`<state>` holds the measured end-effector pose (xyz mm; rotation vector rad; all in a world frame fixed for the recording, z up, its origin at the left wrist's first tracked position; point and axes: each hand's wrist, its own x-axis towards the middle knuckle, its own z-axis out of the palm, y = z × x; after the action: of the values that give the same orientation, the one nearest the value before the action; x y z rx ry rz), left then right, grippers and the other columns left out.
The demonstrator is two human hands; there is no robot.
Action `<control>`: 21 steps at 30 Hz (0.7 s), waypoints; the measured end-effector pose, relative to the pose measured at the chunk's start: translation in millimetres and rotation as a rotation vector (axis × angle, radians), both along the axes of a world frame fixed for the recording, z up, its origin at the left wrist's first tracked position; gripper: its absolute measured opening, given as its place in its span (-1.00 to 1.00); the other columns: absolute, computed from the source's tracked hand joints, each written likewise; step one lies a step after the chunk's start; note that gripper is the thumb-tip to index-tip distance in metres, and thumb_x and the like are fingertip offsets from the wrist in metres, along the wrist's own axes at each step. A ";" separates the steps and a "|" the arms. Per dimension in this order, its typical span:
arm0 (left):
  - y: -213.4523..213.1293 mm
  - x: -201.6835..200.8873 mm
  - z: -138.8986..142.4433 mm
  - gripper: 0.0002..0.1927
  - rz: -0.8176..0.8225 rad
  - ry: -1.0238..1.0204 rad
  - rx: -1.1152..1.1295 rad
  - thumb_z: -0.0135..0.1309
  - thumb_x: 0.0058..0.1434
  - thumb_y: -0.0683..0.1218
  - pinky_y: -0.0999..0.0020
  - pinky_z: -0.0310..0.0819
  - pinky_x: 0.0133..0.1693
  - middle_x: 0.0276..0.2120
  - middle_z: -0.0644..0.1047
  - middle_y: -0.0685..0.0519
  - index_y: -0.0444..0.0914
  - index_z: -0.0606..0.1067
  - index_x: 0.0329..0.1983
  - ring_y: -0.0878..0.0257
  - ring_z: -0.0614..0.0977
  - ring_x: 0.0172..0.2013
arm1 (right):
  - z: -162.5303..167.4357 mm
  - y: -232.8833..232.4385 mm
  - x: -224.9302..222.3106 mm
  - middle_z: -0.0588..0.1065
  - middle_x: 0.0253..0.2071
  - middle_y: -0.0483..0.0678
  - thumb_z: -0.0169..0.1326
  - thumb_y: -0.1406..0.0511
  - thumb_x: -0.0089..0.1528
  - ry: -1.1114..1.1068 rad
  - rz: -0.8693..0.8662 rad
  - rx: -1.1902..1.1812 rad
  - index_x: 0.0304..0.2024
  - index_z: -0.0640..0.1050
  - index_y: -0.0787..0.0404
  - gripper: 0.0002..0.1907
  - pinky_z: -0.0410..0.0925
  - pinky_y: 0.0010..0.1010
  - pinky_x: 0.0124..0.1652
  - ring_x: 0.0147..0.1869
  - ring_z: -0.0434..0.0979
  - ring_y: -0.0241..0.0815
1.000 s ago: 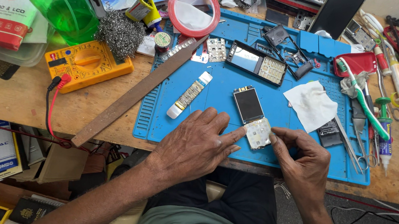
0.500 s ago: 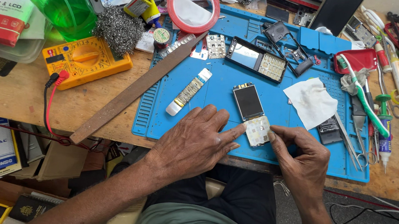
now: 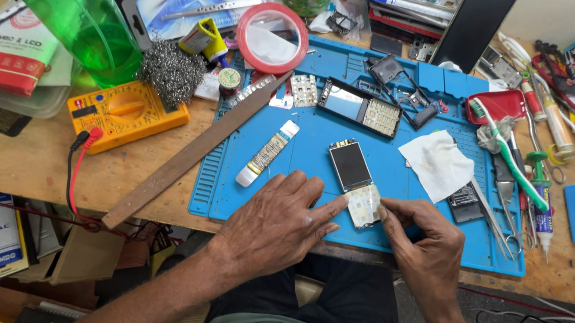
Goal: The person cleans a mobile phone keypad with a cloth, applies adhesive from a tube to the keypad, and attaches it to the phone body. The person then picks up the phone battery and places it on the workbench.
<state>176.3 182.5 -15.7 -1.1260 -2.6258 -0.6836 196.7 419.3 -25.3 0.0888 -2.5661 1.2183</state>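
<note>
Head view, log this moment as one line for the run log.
left hand: flat on blue mat, fingertip on phone board | right hand: pinching board's lower right edge | white cloth: right of board

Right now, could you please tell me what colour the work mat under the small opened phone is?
The rubber work mat is blue, seen clearly in the head view.

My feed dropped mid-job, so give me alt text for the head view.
Two bare hands work on an opened small phone lying on a blue repair mat: the left hand presses beside it, the right hand pinches at its lower edge. A yellow multimeter, white cloth and tools surround them.
</note>
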 end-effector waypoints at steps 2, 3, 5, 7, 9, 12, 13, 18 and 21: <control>0.8 -0.6 -0.4 -0.54 -0.002 -0.018 -0.009 0.01 0.37 0.10 0.16 0.38 -0.19 -0.31 0.38 0.02 -0.18 0.47 0.25 0.12 0.40 -0.24 | 0.1 -0.3 0.2 0.62 -0.31 -0.06 0.24 0.39 0.21 -0.004 0.003 -0.001 -0.13 0.69 0.26 -0.82 0.39 -0.54 -0.44 -0.36 0.54 -0.37; 1.2 -0.8 -1.0 -0.54 -0.002 -0.018 -0.012 0.01 0.37 0.10 0.17 0.38 -0.19 -0.32 0.38 0.02 -0.18 0.46 0.26 0.13 0.40 -0.24 | -0.1 -0.2 0.3 0.62 -0.29 -0.07 0.23 0.39 0.21 -0.006 0.003 -0.001 -0.13 0.68 0.25 -0.82 0.41 -0.54 -0.44 -0.35 0.55 -0.37; 2.0 -1.1 -2.8 -0.53 -0.002 -0.017 -0.017 0.00 0.37 0.11 0.18 0.39 -0.20 -0.32 0.38 0.02 -0.18 0.46 0.27 0.13 0.40 -0.25 | -0.5 0.2 0.1 0.63 -0.30 -0.06 0.24 0.39 0.21 0.012 0.000 0.047 -0.13 0.69 0.25 -0.83 0.41 -0.54 -0.43 -0.34 0.56 -0.35; 2.7 -1.1 -4.7 -0.52 0.001 -0.020 -0.021 0.01 0.36 0.11 0.18 0.39 -0.19 -0.32 0.38 0.02 -0.17 0.45 0.28 0.14 0.41 -0.24 | -0.9 0.3 0.1 0.63 -0.30 -0.05 0.24 0.39 0.21 0.012 -0.010 0.077 -0.14 0.69 0.24 -0.83 0.41 -0.53 -0.42 -0.35 0.56 -0.35; 3.0 -0.8 -6.5 -0.52 0.004 -0.024 -0.018 0.01 0.36 0.11 0.18 0.39 -0.18 -0.32 0.38 0.02 -0.16 0.45 0.28 0.14 0.41 -0.24 | -0.9 -0.1 0.5 0.62 -0.30 -0.06 0.24 0.39 0.21 -0.006 -0.025 0.092 -0.15 0.70 0.23 -0.84 0.39 -0.51 -0.44 -0.37 0.56 -0.34; 2.9 -1.2 -8.1 -0.52 0.005 -0.027 -0.007 0.03 0.35 0.11 0.18 0.40 -0.17 -0.31 0.38 0.02 -0.17 0.47 0.26 0.13 0.41 -0.24 | 1.3 -0.7 1.1 0.60 -0.36 -0.05 0.25 0.37 0.21 0.000 -0.039 0.135 -0.12 0.71 0.23 -0.81 0.38 -0.47 -0.40 -0.38 0.53 -0.30; 2.6 -1.0 -8.3 -0.52 0.001 -0.036 -0.008 0.04 0.34 0.10 0.17 0.40 -0.16 -0.31 0.39 0.02 -0.18 0.48 0.25 0.13 0.42 -0.23 | 2.9 -0.2 1.2 0.61 -0.34 -0.05 0.24 0.36 0.22 -0.015 -0.042 0.116 -0.11 0.70 0.24 -0.81 0.38 -0.47 -0.40 -0.36 0.53 -0.30; 1.2 2.3 -5.8 -0.58 0.029 -0.114 0.175 0.12 0.31 0.03 0.16 0.44 -0.11 -0.28 0.49 0.00 -0.21 0.52 0.19 0.12 0.50 -0.21 | 15.2 9.0 -11.2 0.66 -0.28 -0.05 0.20 0.30 0.26 -0.148 -0.064 0.054 -0.04 0.69 0.23 -0.76 0.43 -0.49 -0.32 -0.31 0.59 -0.31; 5.0 7.7 -1.9 -0.61 0.139 -0.235 0.308 0.14 0.30 -0.03 0.17 0.46 -0.08 -0.25 0.55 -0.01 -0.23 0.52 0.17 0.12 0.55 -0.17 | 20.4 15.6 -24.5 0.69 -0.27 -0.03 0.22 0.27 0.22 -0.345 -0.020 0.043 -0.02 0.68 0.22 -0.70 0.49 -0.52 -0.24 -0.27 0.67 -0.33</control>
<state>184.0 187.5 -17.6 -0.8098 -2.6277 -1.2032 172.2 434.9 -4.9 -0.1515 -2.8771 1.2662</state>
